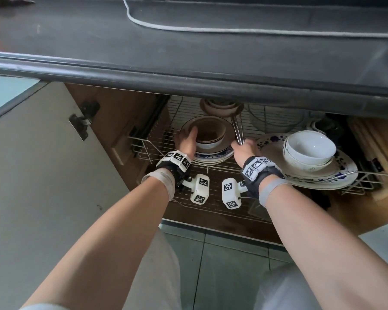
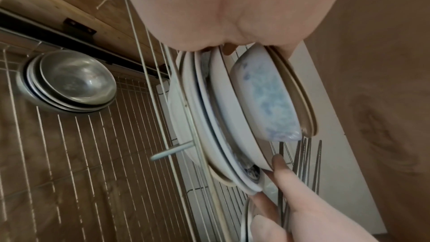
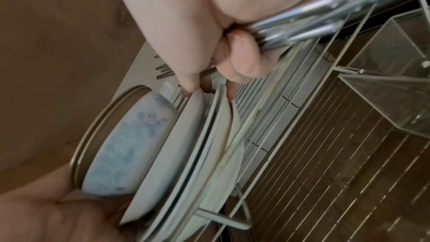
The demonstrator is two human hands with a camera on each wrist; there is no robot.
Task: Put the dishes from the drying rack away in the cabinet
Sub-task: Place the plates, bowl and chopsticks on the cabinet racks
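Under the counter, a wire basket carries a stack of plates topped by a bowl, brown inside and blue-white outside. My left hand grips the stack's left edge, its thumb on the bowl rim and its fingers hidden behind the plates. My right hand holds a bundle of metal chopsticks in its curled fingers. The right hand's fingertips pinch the plate rims at the stack's right edge. The stack rests on the basket wires.
The dark countertop edge overhangs the cabinet, and the door stands open at left. White bowls sit on blue-patterned plates at right. More bowls stand behind. Steel bowls and a clear box lie below.
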